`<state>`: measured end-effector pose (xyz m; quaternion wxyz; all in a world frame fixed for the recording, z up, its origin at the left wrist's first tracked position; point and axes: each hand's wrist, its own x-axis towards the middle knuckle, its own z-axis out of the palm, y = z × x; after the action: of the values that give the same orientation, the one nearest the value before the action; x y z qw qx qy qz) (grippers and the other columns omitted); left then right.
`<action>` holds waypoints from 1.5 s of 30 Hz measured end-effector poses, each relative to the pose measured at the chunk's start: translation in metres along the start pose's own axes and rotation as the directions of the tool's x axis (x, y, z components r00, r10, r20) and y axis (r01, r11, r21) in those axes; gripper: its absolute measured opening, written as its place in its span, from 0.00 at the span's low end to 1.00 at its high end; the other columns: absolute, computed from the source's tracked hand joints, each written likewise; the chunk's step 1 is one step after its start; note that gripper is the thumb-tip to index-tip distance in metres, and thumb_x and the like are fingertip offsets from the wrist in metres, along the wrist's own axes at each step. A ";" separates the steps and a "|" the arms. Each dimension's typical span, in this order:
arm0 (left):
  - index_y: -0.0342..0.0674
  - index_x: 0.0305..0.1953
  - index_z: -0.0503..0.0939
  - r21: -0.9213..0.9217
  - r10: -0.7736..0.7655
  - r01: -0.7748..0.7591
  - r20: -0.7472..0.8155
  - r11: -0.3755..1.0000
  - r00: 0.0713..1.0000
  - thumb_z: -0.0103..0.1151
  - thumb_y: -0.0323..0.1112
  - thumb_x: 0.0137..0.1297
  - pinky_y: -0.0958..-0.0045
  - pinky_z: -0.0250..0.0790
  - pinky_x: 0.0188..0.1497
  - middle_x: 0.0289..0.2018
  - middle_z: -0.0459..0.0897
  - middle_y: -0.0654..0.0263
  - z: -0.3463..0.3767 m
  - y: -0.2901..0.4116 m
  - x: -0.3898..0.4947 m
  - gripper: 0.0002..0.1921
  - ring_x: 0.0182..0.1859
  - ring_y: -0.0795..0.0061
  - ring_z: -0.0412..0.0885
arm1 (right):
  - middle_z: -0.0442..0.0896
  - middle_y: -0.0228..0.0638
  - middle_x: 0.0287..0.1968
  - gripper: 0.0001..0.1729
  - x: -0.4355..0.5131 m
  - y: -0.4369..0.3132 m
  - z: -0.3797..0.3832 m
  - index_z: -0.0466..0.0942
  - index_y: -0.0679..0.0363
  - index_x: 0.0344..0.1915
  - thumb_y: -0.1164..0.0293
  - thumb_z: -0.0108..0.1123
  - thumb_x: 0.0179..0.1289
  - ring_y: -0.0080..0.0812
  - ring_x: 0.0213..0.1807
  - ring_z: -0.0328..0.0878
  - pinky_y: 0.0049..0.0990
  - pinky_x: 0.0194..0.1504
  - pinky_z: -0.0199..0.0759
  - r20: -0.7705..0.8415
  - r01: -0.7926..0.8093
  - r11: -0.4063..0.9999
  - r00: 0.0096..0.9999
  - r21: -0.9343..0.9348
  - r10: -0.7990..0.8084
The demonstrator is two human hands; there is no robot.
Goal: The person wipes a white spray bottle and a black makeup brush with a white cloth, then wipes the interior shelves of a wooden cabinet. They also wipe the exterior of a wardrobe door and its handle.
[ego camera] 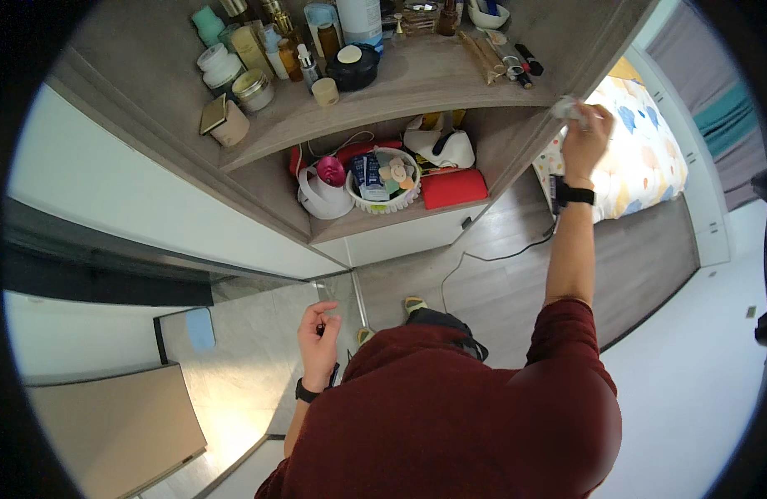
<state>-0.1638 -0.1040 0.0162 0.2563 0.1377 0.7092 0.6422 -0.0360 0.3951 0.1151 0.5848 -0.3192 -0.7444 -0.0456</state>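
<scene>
My right hand (pixel 587 134) is raised at the right front edge of the wooden shelf unit (pixel 389 100), its fingers closed on a crumpled whitish cloth or tissue (pixel 568 109) that touches the edge. My left hand (pixel 319 337) hangs low at the left of my body, fingers curled round a small dark object (pixel 321 329) that is mostly hidden. On the upper shelf, nearest my right hand, lie a black tube (pixel 529 59) and several slim cosmetic items. Jars, dropper bottles and a round black container (pixel 353 65) stand farther left on that shelf.
The lower shelf holds a white basket (pixel 384 206) of small items, a red case (pixel 454 189) and a white appliance (pixel 324 196). A thin cable (pixel 495 258) runs over the floor. A bed with a patterned quilt (pixel 639 143) stands right; a beige panel (pixel 115 430) is lower left.
</scene>
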 end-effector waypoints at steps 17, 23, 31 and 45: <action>0.37 0.44 0.77 0.048 0.004 -0.006 0.053 0.999 0.999 0.56 0.24 0.63 0.85 0.52 0.29 0.22 0.64 0.79 0.030 0.005 0.012 0.09 0.26 0.91 0.59 | 0.77 0.34 0.37 0.05 0.046 0.009 0.015 0.85 0.55 0.35 0.70 0.67 0.56 0.37 0.40 0.72 0.33 0.45 0.67 -0.071 0.348 0.917 0.927 -0.196 -0.368; 0.37 0.44 0.77 0.052 -0.005 0.006 -0.020 0.999 1.000 0.56 0.25 0.63 0.85 0.53 0.28 0.22 0.64 0.79 0.025 0.008 0.008 0.08 0.26 0.91 0.60 | 0.78 0.37 0.38 0.14 -0.080 0.024 0.019 0.79 0.58 0.41 0.80 0.60 0.52 0.43 0.42 0.72 0.39 0.49 0.65 0.275 0.117 0.992 0.957 -0.057 -0.097; 0.38 0.43 0.76 0.073 -0.016 0.029 -0.163 0.997 0.987 0.55 0.24 0.63 0.84 0.53 0.28 0.21 0.65 0.79 0.018 0.007 -0.001 0.08 0.25 0.90 0.60 | 0.77 0.45 0.45 0.21 -0.206 0.015 0.124 0.77 0.57 0.44 0.79 0.55 0.45 0.51 0.48 0.71 0.44 0.52 0.65 0.639 -0.208 0.960 0.768 0.189 0.041; 0.38 0.44 0.77 0.107 0.010 0.028 -0.341 0.994 0.940 0.57 0.25 0.61 0.84 0.54 0.29 0.23 0.68 0.78 0.000 0.006 -0.015 0.10 0.26 0.90 0.62 | 0.81 0.47 0.43 0.11 -0.141 0.004 0.156 0.79 0.60 0.43 0.69 0.55 0.64 0.53 0.48 0.73 0.42 0.50 0.67 0.515 -0.092 0.964 0.855 0.249 -0.052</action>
<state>-0.1520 -0.1115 0.0251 0.1243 0.0351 0.7778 0.6151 -0.1490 0.4074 -0.0614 0.4009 -0.2465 -0.8699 0.1475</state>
